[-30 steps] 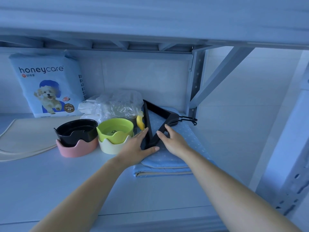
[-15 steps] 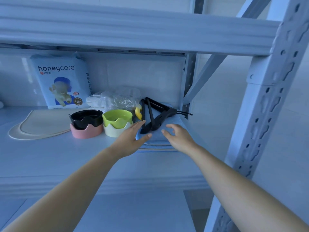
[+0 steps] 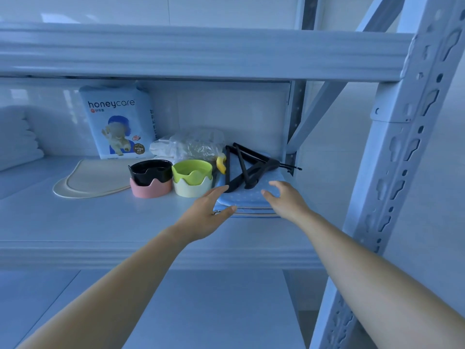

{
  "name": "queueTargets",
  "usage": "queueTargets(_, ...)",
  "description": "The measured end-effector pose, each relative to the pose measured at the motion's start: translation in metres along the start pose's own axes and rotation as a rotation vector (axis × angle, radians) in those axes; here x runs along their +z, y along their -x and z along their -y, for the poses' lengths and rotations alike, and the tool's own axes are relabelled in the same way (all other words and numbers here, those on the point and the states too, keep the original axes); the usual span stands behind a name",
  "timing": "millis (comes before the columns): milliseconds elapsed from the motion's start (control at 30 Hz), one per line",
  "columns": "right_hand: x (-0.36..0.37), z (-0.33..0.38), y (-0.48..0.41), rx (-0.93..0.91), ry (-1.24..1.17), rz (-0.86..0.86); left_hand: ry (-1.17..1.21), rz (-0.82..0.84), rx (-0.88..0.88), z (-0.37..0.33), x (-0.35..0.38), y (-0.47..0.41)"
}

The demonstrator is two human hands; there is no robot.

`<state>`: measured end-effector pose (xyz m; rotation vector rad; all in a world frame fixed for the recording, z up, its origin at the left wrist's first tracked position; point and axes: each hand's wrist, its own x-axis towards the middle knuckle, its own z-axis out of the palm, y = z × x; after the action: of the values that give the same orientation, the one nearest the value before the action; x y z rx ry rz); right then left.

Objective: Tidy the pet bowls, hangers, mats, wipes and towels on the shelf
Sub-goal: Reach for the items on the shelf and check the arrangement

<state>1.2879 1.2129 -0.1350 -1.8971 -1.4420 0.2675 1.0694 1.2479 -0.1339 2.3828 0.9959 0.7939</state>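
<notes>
1. Black hangers (image 3: 247, 170) now lie untouched on the folded blue mats (image 3: 249, 200); a second ago both hands were on them.
2. Left hand (image 3: 205, 215) and right hand (image 3: 284, 201) have drawn back to the mats' front edge, each grip released, fingers spread, holding nothing.
3. On the shelf (image 3: 100, 222), the black bowl (image 3: 149, 171) nests in a pink stand (image 3: 151, 190), the green bowl (image 3: 192, 171) in a cream stand (image 3: 192, 188); their contents cannot be made out.
4. Behind them stand the honeycare pack (image 3: 120, 122) and a clear bag (image 3: 193, 147); a beige mat (image 3: 95, 180) lies to the left.
</notes>
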Motion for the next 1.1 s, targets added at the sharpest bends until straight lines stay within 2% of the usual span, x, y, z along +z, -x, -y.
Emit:
queueTargets(433, 0.021, 0.022, -0.044, -0.075, 0.047, 0.021, -0.089, 0.021, 0.054, 0.024, -0.005, -0.062)
queueTargets(767, 0.052, 0.026, -0.069, 0.056, 0.079, 0.077, -0.103, 0.130, 0.094, 0.075, -0.009, -0.093)
queueTargets(1100, 0.065, 0.035, -0.068, 0.044, 0.013, 0.019, -0.101, 0.219, 0.129, 0.090, 0.001, -0.102)
